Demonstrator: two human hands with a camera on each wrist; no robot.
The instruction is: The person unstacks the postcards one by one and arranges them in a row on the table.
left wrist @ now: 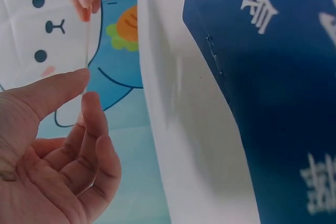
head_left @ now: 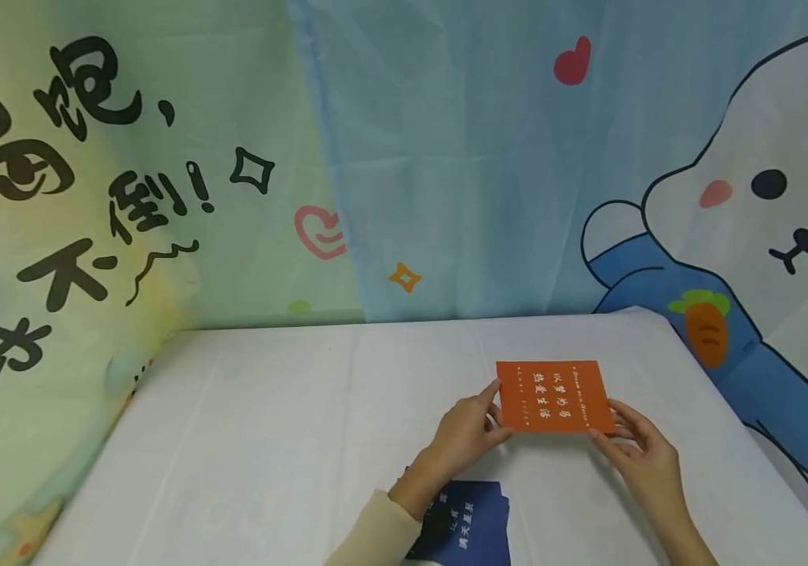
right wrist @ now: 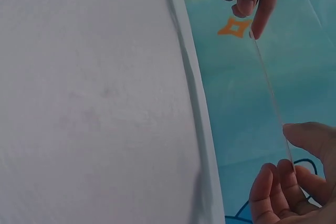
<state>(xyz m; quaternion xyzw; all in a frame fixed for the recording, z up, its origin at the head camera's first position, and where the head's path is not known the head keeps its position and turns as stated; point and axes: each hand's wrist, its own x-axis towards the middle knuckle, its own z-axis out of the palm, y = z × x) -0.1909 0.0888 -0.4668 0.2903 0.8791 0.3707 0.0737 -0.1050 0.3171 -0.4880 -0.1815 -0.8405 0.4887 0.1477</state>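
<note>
An orange notebook (head_left: 552,397) with white lettering is held up over the white table, its cover facing the head camera. My left hand (head_left: 466,434) pinches its left edge between thumb and fingers. At the lower right corner, my right hand (head_left: 648,454) grips it, thumb on the front and fingers behind. Both wrist views catch the notebook edge-on, as a thin pale line (right wrist: 270,90). Beneath my left forearm lie blue notebooks (head_left: 483,531) with white writing, partly hidden by the sleeve. A staple (left wrist: 214,54) shows along one blue notebook's edge in the left wrist view.
A white cloth covers the table (head_left: 269,440). Behind it hangs a printed curtain (head_left: 460,157) with a cartoon bear (head_left: 743,228), hearts and dark lettering. The table's far edge runs along the curtain.
</note>
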